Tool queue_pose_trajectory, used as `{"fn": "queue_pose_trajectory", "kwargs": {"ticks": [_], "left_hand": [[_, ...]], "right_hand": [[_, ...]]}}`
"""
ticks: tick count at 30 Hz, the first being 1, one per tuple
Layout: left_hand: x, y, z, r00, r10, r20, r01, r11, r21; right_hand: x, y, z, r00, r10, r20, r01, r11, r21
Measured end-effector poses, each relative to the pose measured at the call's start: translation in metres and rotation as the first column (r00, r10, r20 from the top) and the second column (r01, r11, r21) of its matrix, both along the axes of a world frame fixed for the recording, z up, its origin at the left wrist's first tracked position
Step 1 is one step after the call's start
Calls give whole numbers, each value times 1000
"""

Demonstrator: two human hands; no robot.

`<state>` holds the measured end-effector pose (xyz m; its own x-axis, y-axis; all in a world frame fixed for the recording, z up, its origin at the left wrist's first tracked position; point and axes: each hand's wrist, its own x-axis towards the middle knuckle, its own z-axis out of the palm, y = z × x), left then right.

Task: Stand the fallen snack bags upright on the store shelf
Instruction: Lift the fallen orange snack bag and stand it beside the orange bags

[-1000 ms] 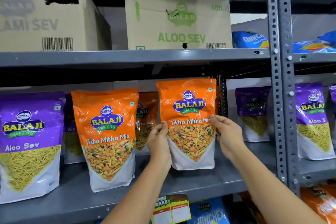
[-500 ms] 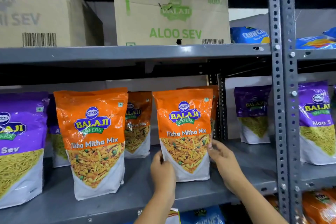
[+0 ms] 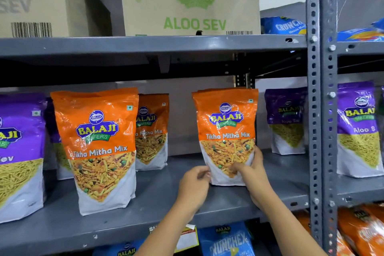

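Observation:
An orange Tikha Mitha Mix bag [image 3: 226, 122] stands upright on the grey shelf [image 3: 158, 199], toward its right end. My right hand [image 3: 252, 174] holds the bag's lower right edge, thumb across the front. My left hand [image 3: 194, 185] sits at the bag's lower left corner, fingers loosely curled against it. A second orange bag [image 3: 97, 145] stands upright at the shelf front on the left. Behind that one stands a third orange bag [image 3: 152, 131].
Purple Aloo Sev bags stand at far left [image 3: 18, 151], behind the post [image 3: 287, 120] and at right [image 3: 358, 129]. A perforated steel upright [image 3: 321, 110] divides the bays. Cardboard boxes [image 3: 191, 2] sit on the shelf above. Blue bags [image 3: 226, 241] lie below.
The held orange bag came down from mid-air onto the shelf and moved back and right. Both hands slid down to its base, and my left hand loosened.

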<state>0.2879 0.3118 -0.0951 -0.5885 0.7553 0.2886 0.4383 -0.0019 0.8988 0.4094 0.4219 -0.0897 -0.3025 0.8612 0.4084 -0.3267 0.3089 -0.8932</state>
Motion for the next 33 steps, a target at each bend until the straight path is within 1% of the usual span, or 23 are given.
{"fn": "queue_pose_trajectory", "kwargs": {"ticks": [2,3,7,9,12,16,28,31,33], "left_hand": [[4,0,1,995,-60,-75,55,997,-60],[5,0,2,993,-81,-84,76,995,-63],[8,-4,5,985,-149,-87,141,986,-93],[8,-3,4,982,-166,-92,157,983,-98],[7,-1,2,982,-159,-103,150,984,-93],[6,1,1,983,-152,-101,143,986,-89],[3,4,0,988,-128,-84,120,988,-97],[2,1,0,990,-125,-65,118,988,-98],[2,2,2,989,-142,-33,138,985,-104]], "right_hand": [[-1,2,0,996,-90,-6,90,996,12],[-1,2,0,993,-120,2,120,993,5],[-2,4,-1,988,-141,70,145,987,-63],[-3,5,-2,985,-157,65,161,985,-57],[-3,6,-3,985,-173,5,173,983,-60],[0,7,-4,974,-219,-64,211,971,-109],[-5,16,-9,955,-294,-27,287,947,-146],[-7,14,-8,953,-302,-33,297,948,-119],[-5,13,-7,938,-342,-47,334,933,-133]]}}
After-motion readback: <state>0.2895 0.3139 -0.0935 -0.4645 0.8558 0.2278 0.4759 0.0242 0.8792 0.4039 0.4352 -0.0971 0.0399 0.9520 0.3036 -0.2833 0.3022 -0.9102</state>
